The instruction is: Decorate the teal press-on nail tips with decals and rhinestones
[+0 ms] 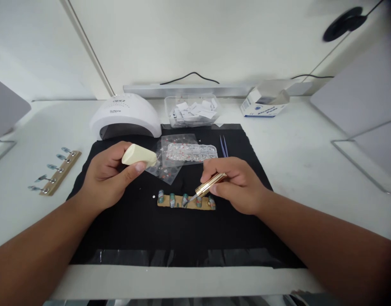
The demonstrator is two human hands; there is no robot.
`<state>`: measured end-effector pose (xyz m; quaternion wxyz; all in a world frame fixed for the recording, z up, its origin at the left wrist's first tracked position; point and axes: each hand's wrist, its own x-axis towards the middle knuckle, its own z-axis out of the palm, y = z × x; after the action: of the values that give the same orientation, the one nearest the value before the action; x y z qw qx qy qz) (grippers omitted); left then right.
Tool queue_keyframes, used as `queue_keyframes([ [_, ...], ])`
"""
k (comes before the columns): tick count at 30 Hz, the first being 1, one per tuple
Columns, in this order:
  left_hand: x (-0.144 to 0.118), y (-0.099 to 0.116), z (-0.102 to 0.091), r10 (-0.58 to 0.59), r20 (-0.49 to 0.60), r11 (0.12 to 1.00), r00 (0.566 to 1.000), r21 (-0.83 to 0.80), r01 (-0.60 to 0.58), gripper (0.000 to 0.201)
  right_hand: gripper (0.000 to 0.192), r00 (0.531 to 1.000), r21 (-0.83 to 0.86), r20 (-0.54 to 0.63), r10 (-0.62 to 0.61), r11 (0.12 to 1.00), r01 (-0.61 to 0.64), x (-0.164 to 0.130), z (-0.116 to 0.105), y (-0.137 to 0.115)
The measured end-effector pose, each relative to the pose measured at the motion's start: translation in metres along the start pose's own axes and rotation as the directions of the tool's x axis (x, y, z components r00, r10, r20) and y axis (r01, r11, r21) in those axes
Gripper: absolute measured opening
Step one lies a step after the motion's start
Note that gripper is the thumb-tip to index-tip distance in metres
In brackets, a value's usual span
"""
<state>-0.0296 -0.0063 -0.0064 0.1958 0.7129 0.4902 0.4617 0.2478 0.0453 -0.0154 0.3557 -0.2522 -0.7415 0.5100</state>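
Nail strip (186, 201): a tan holder carrying five painted false nails, lying on the black mat (128, 229) at the middle of the worktop, just below both hands.
Spare holder (54, 171): off the mat to the far left, its stands bare.
Left hand (108, 180): closed round a cream bottle (138, 155), held tilted above the mat, clear of the strip.
Curing lamp (125, 115): white dome behind the left hand, at the mat's back edge.
Gem tray (191, 152): clear compartments with sticker sheets, just behind the strip.
Right hand (236, 182): pinched shut on a gold-handled brush (210, 185), tip at the middle nails; whether it touches is hard to tell.
Doing it well: probably rest the right wrist on the mat, keep strokes light, keep the bottle upright enough not to drip.
Tweezers (224, 145): behind the right hand, untouched.
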Motion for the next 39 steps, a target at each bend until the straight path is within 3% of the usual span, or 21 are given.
queue_keyframes([
  [5,-0.001,0.000,0.000,0.005,0.009,1.000,1.000,0.007,-0.005,0.012,0.012,0.992,-0.090,-0.122,0.013,0.996,-0.024,0.000,-0.002,-0.002],
  [8,-0.001,0.001,0.000,0.019,0.032,1.000,0.999,0.005,-0.019,0.011,0.011,0.999,-0.011,-0.037,0.000,1.000,0.000,-0.001,-0.003,-0.001],
  [11,-0.001,0.001,-0.001,0.009,0.027,1.000,1.000,0.010,-0.009,0.010,0.012,1.000,-0.057,-0.004,0.008,0.998,-0.008,0.000,-0.002,-0.003],
  [14,-0.001,0.003,0.000,-0.006,0.015,1.000,1.000,0.012,0.006,0.010,0.013,0.991,-0.148,-0.115,-0.065,0.988,0.047,0.000,-0.002,-0.004],
  [19,-0.007,0.011,0.003,0.053,0.057,0.997,0.997,-0.055,-0.049,0.015,0.011,0.975,-0.072,-0.118,-0.190,0.981,0.182,-0.007,0.001,-0.001],
  [22,-0.012,0.016,0.006,0.086,0.044,0.983,0.995,-0.166,-0.078,0.020,0.011,0.970,-0.034,-0.182,-0.161,0.987,0.158,-0.009,0.004,0.004],
  [26,-0.014,0.019,0.009,0.033,-0.029,0.961,0.999,-0.272,-0.040,0.015,0.012,0.971,0.001,-0.218,-0.098,0.995,0.101,-0.009,0.007,0.007],
  [29,-0.013,0.018,0.010,0.004,-0.013,0.947,1.000,-0.321,-0.008,0.015,0.011,0.973,0.030,-0.222,-0.059,0.997,0.067,-0.008,0.009,0.008],
  [39,-0.015,0.018,0.010,0.012,0.061,0.965,0.998,-0.263,0.005,0.019,0.014,0.978,0.068,-0.197,-0.063,0.995,0.077,-0.008,0.011,0.009],
])
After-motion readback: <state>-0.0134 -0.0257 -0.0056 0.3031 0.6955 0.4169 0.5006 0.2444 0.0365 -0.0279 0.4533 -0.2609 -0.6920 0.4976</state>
